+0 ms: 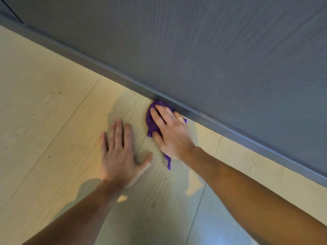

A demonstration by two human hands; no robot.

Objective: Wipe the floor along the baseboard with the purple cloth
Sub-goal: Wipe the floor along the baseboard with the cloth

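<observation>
Purple cloth (152,123) was seen bunched on the pale wood-grain floor (53,121), its far edge touching the grey baseboard (194,113). It was pressed flat under the right hand (170,131), fingers spread over it rather than closed round it. The left hand (117,152) was laid open, palm down, on the boards just beside it, holding nothing. A loose tail (168,162) was trailed behind the wrist; a strip along the baseboard was judged likely to be missed if the bunch rolled or slipped out.
</observation>
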